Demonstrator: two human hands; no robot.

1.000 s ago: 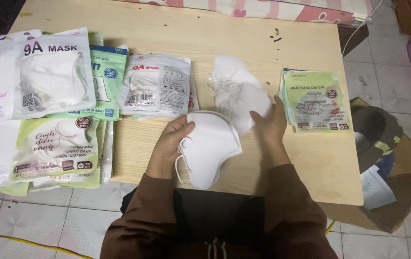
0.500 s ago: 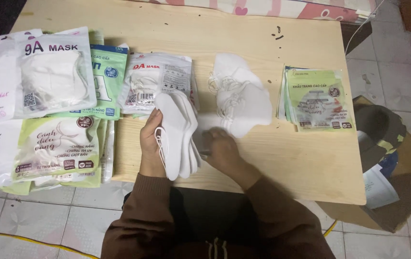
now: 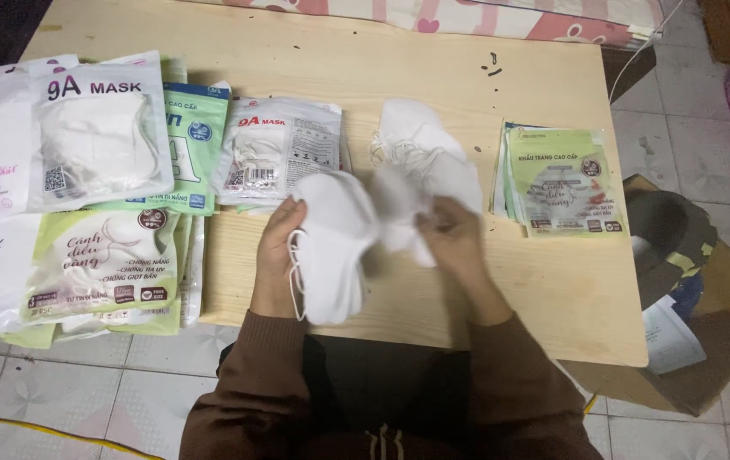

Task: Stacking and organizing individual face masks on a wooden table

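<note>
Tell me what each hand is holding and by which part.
The left hand grips a stack of white face masks by its left edge. The right hand pinches another white mask near its lower edge; motion blur hides the exact spot.

White and green mask packets left, green packets right

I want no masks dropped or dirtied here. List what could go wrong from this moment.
1. The left hand grips a thick stack of white masks near the wooden table's front edge; a loose grip could spill some onto the floor.
2. The right hand is pulling one mask over the loose pile of masks; ear loops may tangle and drag others along.
3. The packets at the table's left overhang the edge and might slide off if nudged.
</note>
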